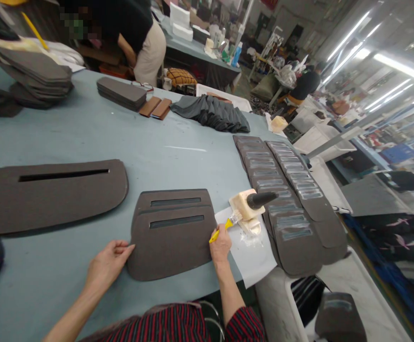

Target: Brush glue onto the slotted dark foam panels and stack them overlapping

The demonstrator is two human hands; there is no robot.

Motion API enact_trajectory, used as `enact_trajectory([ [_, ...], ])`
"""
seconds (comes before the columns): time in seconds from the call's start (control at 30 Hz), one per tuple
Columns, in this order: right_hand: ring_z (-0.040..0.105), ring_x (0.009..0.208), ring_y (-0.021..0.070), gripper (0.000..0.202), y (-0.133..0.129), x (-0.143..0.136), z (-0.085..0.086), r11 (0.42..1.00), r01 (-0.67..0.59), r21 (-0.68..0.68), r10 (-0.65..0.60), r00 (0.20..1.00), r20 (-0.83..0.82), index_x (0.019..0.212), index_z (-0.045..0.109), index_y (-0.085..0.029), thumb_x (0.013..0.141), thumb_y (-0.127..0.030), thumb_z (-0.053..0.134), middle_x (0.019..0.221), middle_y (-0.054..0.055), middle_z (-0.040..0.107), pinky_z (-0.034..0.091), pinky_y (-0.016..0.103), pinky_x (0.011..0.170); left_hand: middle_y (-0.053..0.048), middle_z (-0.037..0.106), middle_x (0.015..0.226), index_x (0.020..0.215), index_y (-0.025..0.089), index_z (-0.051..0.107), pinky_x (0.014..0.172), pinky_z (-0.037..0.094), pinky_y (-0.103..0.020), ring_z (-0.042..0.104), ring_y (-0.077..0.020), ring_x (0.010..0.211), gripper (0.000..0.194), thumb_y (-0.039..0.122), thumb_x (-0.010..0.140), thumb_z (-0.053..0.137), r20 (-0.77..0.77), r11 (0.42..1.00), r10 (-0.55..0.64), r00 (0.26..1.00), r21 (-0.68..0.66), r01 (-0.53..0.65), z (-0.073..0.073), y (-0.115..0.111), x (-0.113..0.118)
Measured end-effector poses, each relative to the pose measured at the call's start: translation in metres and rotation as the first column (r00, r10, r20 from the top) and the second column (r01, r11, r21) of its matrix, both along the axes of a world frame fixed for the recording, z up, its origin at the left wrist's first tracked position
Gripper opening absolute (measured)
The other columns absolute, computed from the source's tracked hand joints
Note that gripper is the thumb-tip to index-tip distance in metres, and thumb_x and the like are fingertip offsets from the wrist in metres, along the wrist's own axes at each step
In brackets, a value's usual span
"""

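In front of me lies a dark brown panel [171, 249] with a narrow slot, overlapping a second slotted brown panel [173, 194] behind it. My left hand [109, 263] pinches the left edge of the front panel between thumb and fingers. A brush [227, 225] with a yellow handle is gripped in my right hand [221, 244], just off the panel's right edge. Its bristles touch or nearly touch a smeared cream-coloured container [244, 206], probably with glue, from which a black conical piece [262, 199] sticks out. Beneath the container is a white sheet [253, 256].
Overlapping rows of brown panels [299, 247] with shiny slot strips lie to the right. Another slotted panel stack [57, 199] rests at left. Grey fabric pieces [210, 113], brown blocks [160, 109] and a panel pile [121, 92] line the back. A person [150, 52] stands across the table.
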State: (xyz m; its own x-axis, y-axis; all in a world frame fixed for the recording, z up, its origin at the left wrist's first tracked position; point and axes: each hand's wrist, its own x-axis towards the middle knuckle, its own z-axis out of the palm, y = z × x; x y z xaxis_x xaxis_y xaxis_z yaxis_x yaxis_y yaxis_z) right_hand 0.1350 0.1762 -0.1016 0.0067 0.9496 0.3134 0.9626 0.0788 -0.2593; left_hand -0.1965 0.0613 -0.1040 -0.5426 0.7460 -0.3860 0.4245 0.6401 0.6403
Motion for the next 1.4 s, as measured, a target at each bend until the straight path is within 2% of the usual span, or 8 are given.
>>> enact_trajectory([
  [0.3, 0.05, 0.063, 0.0152, 0.014, 0.001, -0.002, 0.004, 1.0, 0.0, -0.007, 0.0, 1.0, 0.004, 0.086, 0.053, -0.019, 0.089, -0.02, 0.04, 0.07, 0.001, 0.054, 0.029, 0.026, 0.058, -0.002, 0.07, 0.075, 0.087, 0.023, 0.055, 0.069, 0.045, -0.031, 0.065, -0.0221, 0.074, 0.04, 0.058, 0.069, 0.055, 0.028, 1.0, 0.0, 1.0, -0.005, 0.0, 0.005, 0.0, 0.003],
  [0.6, 0.046, 0.06, 0.014, 0.013, 0.001, -0.003, 0.005, 1.0, 0.007, 0.01, -0.008, 1.0, 0.026, 0.086, 0.055, -0.019, 0.088, -0.022, 0.042, 0.068, 0.0, 0.051, 0.027, 0.025, 0.056, -0.002, 0.068, 0.074, 0.088, 0.022, 0.052, 0.069, 0.043, -0.03, 0.064, -0.0217, 0.074, 0.035, 0.053, 0.071, 0.054, -0.033, 0.999, -0.047, 0.998, -0.013, 0.047, 0.015, 0.004, 0.007],
  [0.77, 0.047, 0.062, 0.0137, 0.011, 0.001, -0.003, 0.003, 1.0, 0.012, -0.015, -0.011, 0.999, 0.051, 0.087, 0.055, -0.019, 0.088, -0.022, 0.045, 0.069, 0.0, 0.052, 0.027, 0.025, 0.057, -0.001, 0.069, 0.077, 0.093, 0.023, 0.051, 0.065, 0.041, -0.029, 0.064, -0.0216, 0.075, 0.03, 0.048, 0.076, 0.051, -0.11, 0.99, -0.118, 0.987, -0.089, 0.108, 0.024, 0.008, 0.009],
  [0.9, 0.046, 0.062, 0.0136, 0.012, 0.001, -0.004, 0.004, 1.0, 0.021, -0.02, -0.02, 0.998, 0.059, 0.087, 0.055, -0.019, 0.088, -0.024, 0.045, 0.069, 0.0, 0.051, 0.025, 0.025, 0.056, 0.0, 0.069, 0.078, 0.094, 0.024, 0.051, 0.063, 0.039, -0.027, 0.064, -0.0193, 0.075, 0.026, 0.046, 0.079, 0.049, -0.116, 0.981, -0.146, 0.982, -0.145, 0.129, 0.025, 0.009, 0.009],
  [1.1, 0.047, 0.064, 0.0139, 0.011, 0.001, -0.004, 0.005, 1.0, 0.008, -0.03, -0.006, 0.999, 0.053, 0.088, 0.054, -0.019, 0.088, -0.022, 0.043, 0.071, 0.001, 0.053, 0.026, 0.026, 0.058, 0.001, 0.068, 0.077, 0.092, 0.024, 0.05, 0.065, 0.04, -0.026, 0.064, -0.0178, 0.075, 0.024, 0.044, 0.079, 0.05, -0.101, 0.987, -0.126, 0.987, -0.116, 0.114, 0.021, 0.008, 0.007],
  [1.4, 0.044, 0.061, 0.0132, 0.011, 0.002, -0.002, 0.001, 1.0, 0.002, -0.006, -0.002, 0.998, 0.066, 0.087, 0.054, -0.019, 0.089, -0.024, 0.044, 0.069, 0.0, 0.05, 0.024, 0.025, 0.056, 0.0, 0.068, 0.078, 0.091, 0.023, 0.052, 0.067, 0.04, -0.026, 0.063, -0.0177, 0.076, 0.022, 0.042, 0.079, 0.051, -0.072, 0.994, -0.1, 0.992, -0.045, 0.097, 0.024, 0.005, 0.008],
])
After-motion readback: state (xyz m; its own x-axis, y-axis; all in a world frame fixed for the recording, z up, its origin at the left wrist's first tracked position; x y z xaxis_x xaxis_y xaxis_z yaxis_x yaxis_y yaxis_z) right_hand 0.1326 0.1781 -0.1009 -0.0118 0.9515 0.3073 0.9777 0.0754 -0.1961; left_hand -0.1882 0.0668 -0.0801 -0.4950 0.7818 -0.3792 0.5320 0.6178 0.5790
